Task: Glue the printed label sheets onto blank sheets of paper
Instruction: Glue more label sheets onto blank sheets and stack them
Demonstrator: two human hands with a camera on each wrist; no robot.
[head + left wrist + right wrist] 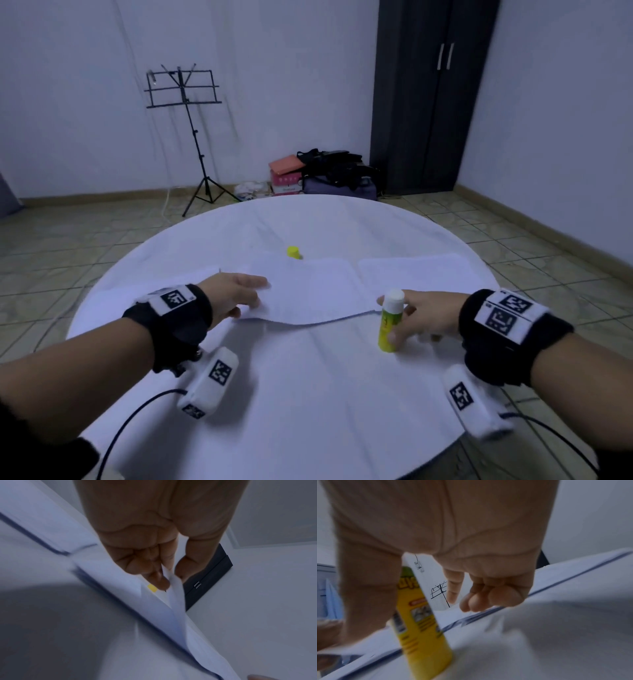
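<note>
Hands [236, 298] [416, 317] over round white-clothed table [308, 394], tiled rm.

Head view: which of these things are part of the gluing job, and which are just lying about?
Part of the job:
- glue stick, upright, held by right hand
- paper sheet, edge pinched by left hand
- second sheet on the table
- yellow cap behind the sheets

Lying about:
- music stand
- bags and boxes by the wall
- dark wardrobe

head view overhead, wrist views close, sharing table [308, 394]
</note>
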